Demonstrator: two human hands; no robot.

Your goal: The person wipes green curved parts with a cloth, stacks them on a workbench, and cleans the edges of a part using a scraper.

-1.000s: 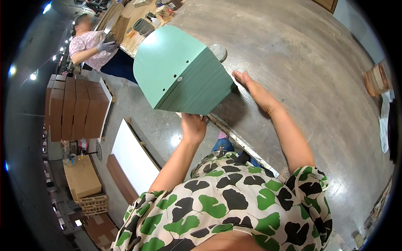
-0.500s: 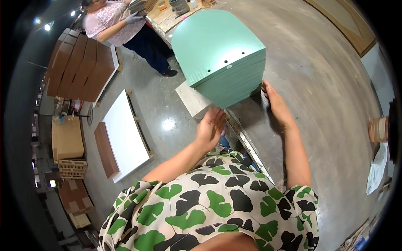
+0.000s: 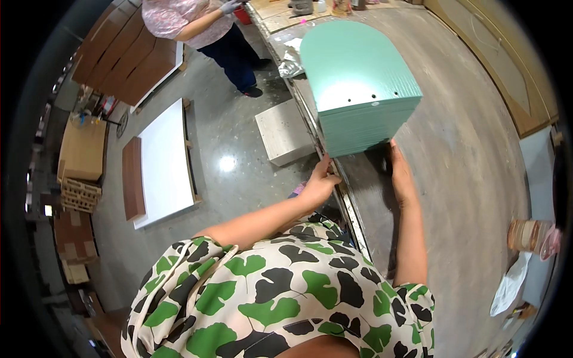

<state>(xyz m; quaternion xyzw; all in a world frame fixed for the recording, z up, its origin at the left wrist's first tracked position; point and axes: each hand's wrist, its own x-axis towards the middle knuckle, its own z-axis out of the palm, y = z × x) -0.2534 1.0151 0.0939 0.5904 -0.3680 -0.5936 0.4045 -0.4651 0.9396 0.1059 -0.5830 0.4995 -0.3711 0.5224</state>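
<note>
A thick stack of mint-green boards with a rounded far end stands on the worktable. Several small dark holes run along the top board's near edge. My left hand is at the stack's near left bottom corner, by the table's edge, its forefinger stretched up to the boards and its other fingers partly bent. Alongside the near right corner, my right hand has its fingers straight and upright, at or against the stack. Neither hand wraps around anything. The side of the stack facing away is hidden.
A whitish block stands on the floor left of the table. Further left lie a white panel on a pallet and stacked brown boards. A co-worker stands beyond. Crumpled foil lies beside the stack; a tape roll is far right.
The view has shifted. The stack, which stuck out past the table's left edge, now sits further in on the tabletop. My left hand has moved to its near left corner; my right stays beside it.
</note>
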